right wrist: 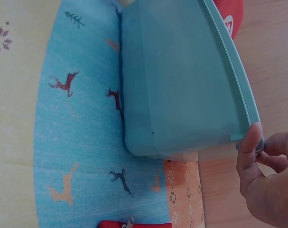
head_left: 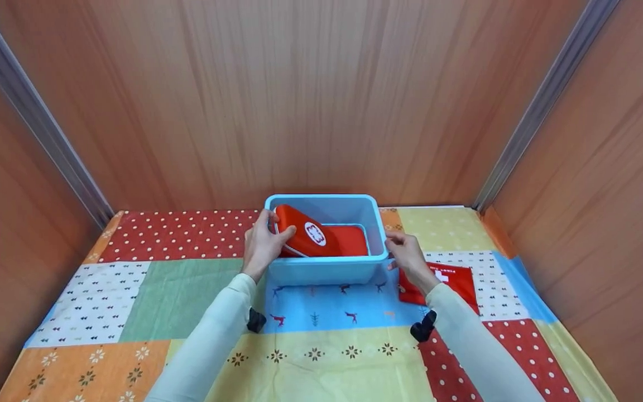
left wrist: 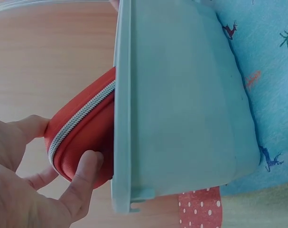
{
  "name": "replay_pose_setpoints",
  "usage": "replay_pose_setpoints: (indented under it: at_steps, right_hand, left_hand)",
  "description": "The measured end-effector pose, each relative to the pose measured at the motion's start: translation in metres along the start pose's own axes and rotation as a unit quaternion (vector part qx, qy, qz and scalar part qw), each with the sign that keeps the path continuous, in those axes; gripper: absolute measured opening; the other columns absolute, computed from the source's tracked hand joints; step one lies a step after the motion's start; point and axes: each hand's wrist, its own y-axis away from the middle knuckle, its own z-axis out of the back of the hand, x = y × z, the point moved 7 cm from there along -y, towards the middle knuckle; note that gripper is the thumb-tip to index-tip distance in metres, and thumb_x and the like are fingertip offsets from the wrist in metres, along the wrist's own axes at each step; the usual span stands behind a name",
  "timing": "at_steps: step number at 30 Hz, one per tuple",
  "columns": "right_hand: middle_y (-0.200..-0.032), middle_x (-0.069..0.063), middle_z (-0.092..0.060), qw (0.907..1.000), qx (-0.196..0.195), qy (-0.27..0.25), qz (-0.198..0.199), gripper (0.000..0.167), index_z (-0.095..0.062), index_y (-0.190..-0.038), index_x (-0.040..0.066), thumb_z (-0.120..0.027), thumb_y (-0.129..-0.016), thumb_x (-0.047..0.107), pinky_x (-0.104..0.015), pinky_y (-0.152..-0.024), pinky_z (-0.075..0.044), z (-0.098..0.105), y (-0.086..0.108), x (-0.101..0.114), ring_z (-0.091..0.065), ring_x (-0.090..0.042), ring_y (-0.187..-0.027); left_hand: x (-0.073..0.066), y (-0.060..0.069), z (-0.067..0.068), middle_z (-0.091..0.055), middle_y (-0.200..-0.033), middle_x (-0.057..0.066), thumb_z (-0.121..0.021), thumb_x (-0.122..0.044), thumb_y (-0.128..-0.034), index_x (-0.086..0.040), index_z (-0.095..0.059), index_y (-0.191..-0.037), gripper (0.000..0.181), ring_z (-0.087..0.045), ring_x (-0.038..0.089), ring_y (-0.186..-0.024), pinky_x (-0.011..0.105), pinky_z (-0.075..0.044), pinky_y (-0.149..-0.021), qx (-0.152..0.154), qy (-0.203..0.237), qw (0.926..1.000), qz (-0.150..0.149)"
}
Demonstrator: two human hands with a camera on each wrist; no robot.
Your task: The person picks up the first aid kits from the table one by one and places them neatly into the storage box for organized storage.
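A red zippered case (head_left: 299, 231) with a white oval emblem leans at a slant in the left part of a light blue bin (head_left: 327, 271). My left hand (head_left: 263, 245) grips the case's raised left end; in the left wrist view the thumb and fingers of that hand (left wrist: 49, 175) hold it on both sides of the zipper (left wrist: 82, 114). At the bin's right side my right hand (head_left: 408, 257) pinches the rim; the right wrist view shows the fingers of this hand (right wrist: 272, 171) at the rim's corner. Something flat and red (head_left: 350, 240) lies inside the bin.
A flat red pouch (head_left: 461, 282) with a white cross lies right of the bin, partly behind my right wrist. A patchwork cloth (head_left: 187, 301) covers the table. Wood-grain panels (head_left: 321, 100) stand behind and on both sides.
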Motion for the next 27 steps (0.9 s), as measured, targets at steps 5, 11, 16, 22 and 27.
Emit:
replay_pose_setpoints:
  at_steps: [5, 11, 16, 22, 27]
  right_hand:
    - [-0.129, -0.024, -0.054, 1.0, -0.001, -0.003, -0.005, 0.036, -0.054, -0.138, 0.009, -0.048, -0.103, 0.015, -0.023, -0.054, -0.052, 0.001, 0.0, 0.0, -0.062, -0.022, -0.085]
    - [-0.13, -0.023, -0.054, 1.0, -0.006, 0.001, -0.007, 0.037, -0.054, -0.139, 0.01, -0.049, -0.103, 0.016, -0.025, -0.056, -0.053, 0.001, -0.001, -0.001, -0.062, -0.02, -0.084]
    - [-0.128, -0.025, -0.054, 1.0, -0.009, 0.004, 0.002, 0.038, -0.053, -0.139, 0.007, -0.05, -0.102, 0.015, -0.023, -0.052, -0.051, 0.001, 0.0, -0.001, -0.062, -0.019, -0.08]
    - [-0.131, -0.023, -0.053, 0.9999, -0.003, 0.005, -0.01, 0.039, -0.052, -0.141, 0.01, -0.049, -0.103, 0.017, -0.023, -0.055, -0.052, 0.001, 0.001, -0.001, -0.062, -0.022, -0.086]
    - [-0.131, -0.023, -0.053, 0.9999, 0.002, 0.005, -0.01, 0.038, -0.052, -0.141, 0.011, -0.049, -0.103, 0.017, -0.023, -0.056, -0.052, 0.001, 0.001, 0.0, -0.062, -0.023, -0.087]
  left_hand:
    - [-0.002, 0.0, -0.006, -0.063, -0.123, 0.005, -0.075, -0.035, -0.0853, -0.018, -0.048, -0.115, 0.044, -0.065, 0.025, -0.106, 0.042, -0.059, -0.077, 0.005, 0.002, 1.0, -0.003]
    - [-0.005, 0.002, -0.017, -0.064, -0.123, 0.004, -0.077, -0.032, -0.0841, -0.019, -0.048, -0.116, 0.045, -0.066, 0.024, -0.105, 0.041, -0.06, -0.074, 0.014, 0.003, 0.9999, -0.007]
    - [-0.01, 0.005, -0.027, -0.063, -0.124, 0.004, -0.077, -0.031, -0.084, -0.018, -0.048, -0.117, 0.045, -0.066, 0.024, -0.106, 0.042, -0.059, -0.075, 0.023, 0.006, 0.9995, -0.019]
    - [-0.012, 0.006, -0.038, -0.062, -0.125, 0.004, -0.076, -0.03, -0.0851, -0.019, -0.048, -0.119, 0.046, -0.065, 0.024, -0.104, 0.041, -0.06, -0.075, 0.042, -0.006, 0.9989, -0.019]
    - [-0.013, 0.006, -0.041, -0.062, -0.121, 0.006, -0.074, -0.031, -0.0869, -0.017, -0.052, -0.12, 0.043, -0.061, 0.023, -0.104, 0.04, -0.059, -0.079, 0.051, -0.06, 0.9965, -0.029]
